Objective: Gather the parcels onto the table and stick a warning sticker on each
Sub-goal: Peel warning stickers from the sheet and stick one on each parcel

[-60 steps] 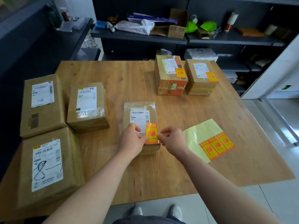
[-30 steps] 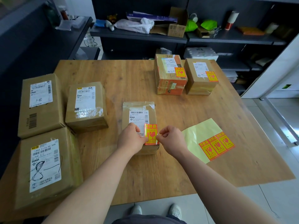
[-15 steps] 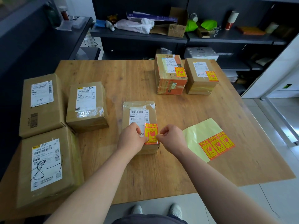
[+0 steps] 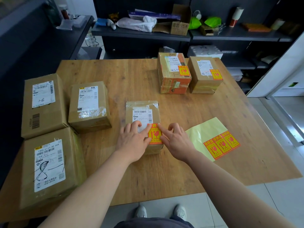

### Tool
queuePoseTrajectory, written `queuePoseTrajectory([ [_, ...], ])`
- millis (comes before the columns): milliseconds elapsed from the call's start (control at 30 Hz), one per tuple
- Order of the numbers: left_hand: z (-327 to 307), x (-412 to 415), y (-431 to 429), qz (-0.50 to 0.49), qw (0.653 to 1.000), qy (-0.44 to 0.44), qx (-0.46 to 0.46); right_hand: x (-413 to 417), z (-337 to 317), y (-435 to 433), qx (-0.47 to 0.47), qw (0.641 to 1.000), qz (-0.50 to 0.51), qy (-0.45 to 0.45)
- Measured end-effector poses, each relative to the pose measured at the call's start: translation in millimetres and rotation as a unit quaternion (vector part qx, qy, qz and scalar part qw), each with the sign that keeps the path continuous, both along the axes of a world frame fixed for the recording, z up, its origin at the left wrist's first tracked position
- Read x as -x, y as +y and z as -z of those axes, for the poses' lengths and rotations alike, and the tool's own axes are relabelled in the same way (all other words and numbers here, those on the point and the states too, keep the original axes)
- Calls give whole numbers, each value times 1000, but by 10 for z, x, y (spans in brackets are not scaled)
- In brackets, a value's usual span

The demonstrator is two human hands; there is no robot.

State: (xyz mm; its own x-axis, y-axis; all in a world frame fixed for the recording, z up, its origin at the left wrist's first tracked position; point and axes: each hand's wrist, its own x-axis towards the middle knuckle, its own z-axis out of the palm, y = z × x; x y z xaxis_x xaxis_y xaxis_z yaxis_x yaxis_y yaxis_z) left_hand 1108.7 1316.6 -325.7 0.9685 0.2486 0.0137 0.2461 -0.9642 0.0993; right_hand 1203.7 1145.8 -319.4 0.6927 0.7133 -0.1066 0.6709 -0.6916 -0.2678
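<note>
Pressing a warning sticker [image 4: 155, 134] onto the middle parcel [image 4: 142, 112]

Three unstickered parcels are lying left of the middle parcel on the bench [image 4: 131, 76], two stickered ones behind it, the sticker sheet [image 4: 212, 137] to its right. Left hand [image 4: 133, 142] is lying open on top; right hand [image 4: 176, 140], loosely curled and gripping nothing, is pressing the sticker with its forefinger.

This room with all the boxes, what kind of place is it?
Probably a small parcel-packing or mail room: taped parcels with shipping labels on a wooden table, a sheet of warning stickers, and cluttered storage shelves behind.
</note>
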Motion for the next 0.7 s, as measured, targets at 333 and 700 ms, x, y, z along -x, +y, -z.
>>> queuePoseTrajectory([
  [333, 67, 22, 17, -20, 999, 24, -10, 43, 5, -32, 50, 996, -9, -67],
  [700, 99, 157, 62, 16, 999, 24, 40, 125, 17, -69, 64, 993, -48, -87],
])
